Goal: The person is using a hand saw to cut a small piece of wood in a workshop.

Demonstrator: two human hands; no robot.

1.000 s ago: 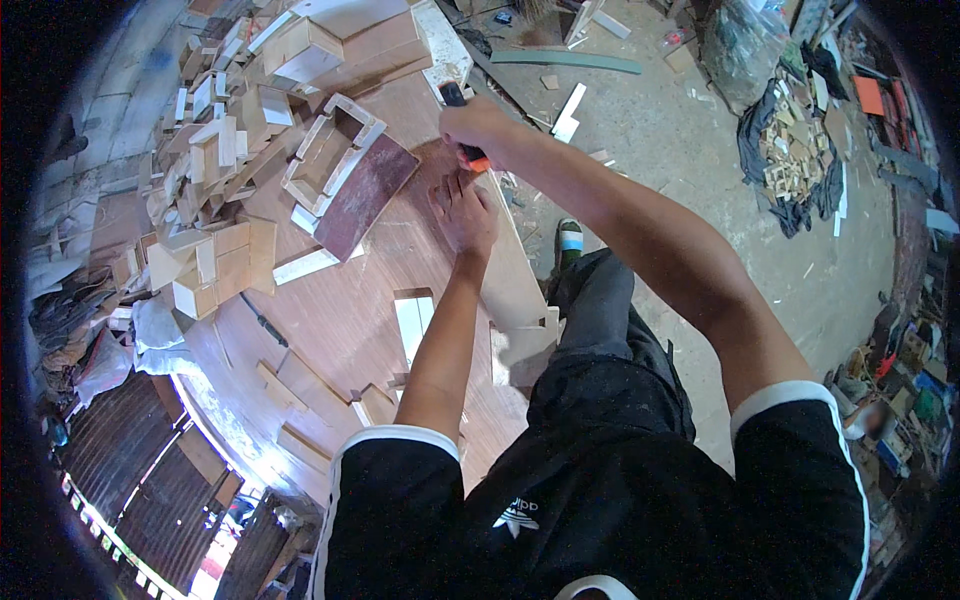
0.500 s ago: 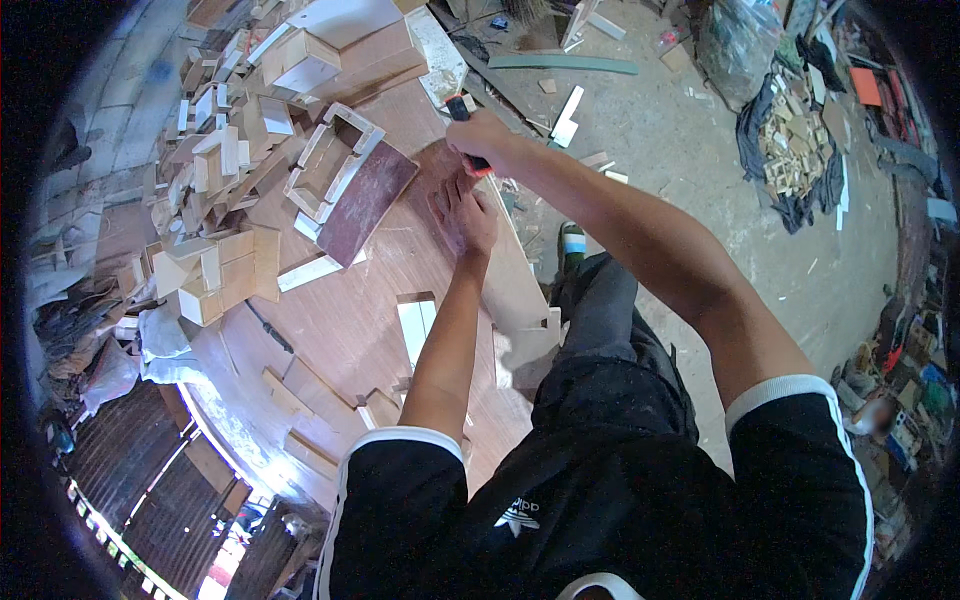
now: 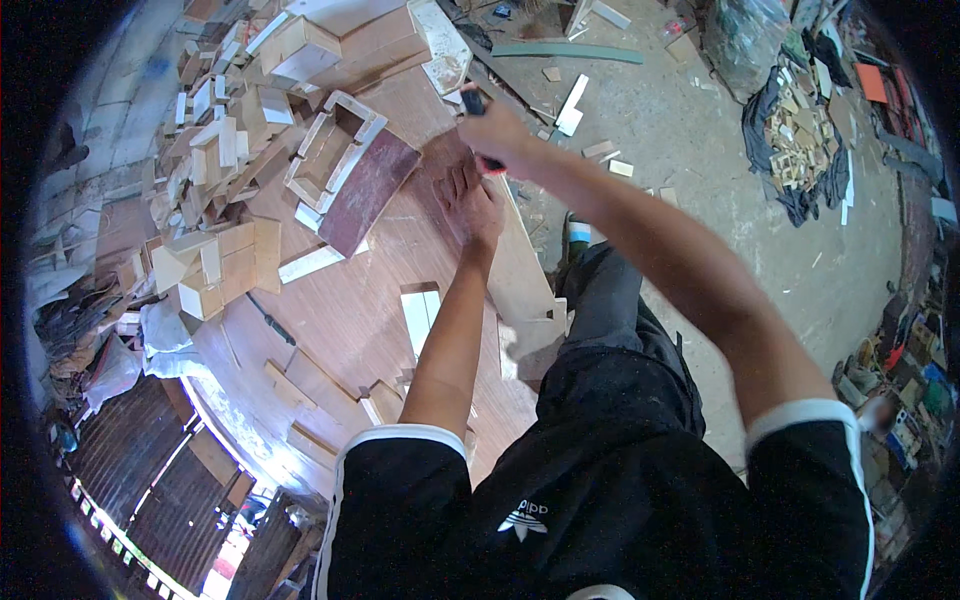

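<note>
My right hand (image 3: 492,130) grips a black-and-red hand tool (image 3: 473,100), slightly blurred, at the upper middle, over the edge of the plywood table (image 3: 335,305). Just below it, my left hand (image 3: 472,210) lies with fingers stretched out on a reddish-brown wooden surface (image 3: 445,150). A pale board (image 3: 525,270) runs along the table edge to the right of my left hand. An open wooden box (image 3: 335,150) with a maroon panel (image 3: 370,190) rests to their left. What the tool's working end touches is too small to tell.
Stacked wooden box pieces (image 3: 225,255) crowd the table's left and far side. A white board (image 3: 420,320) and thin strips (image 3: 300,395) lie nearer me. On the concrete floor (image 3: 760,280) are offcuts (image 3: 570,115), a green strip (image 3: 565,55) and a scrap pile (image 3: 800,150) on dark cloth.
My right hand and the tool have moved to the right, with the forearm and elbow shifting right and down. My left hand stays on the wood, slightly further right in the picture.
</note>
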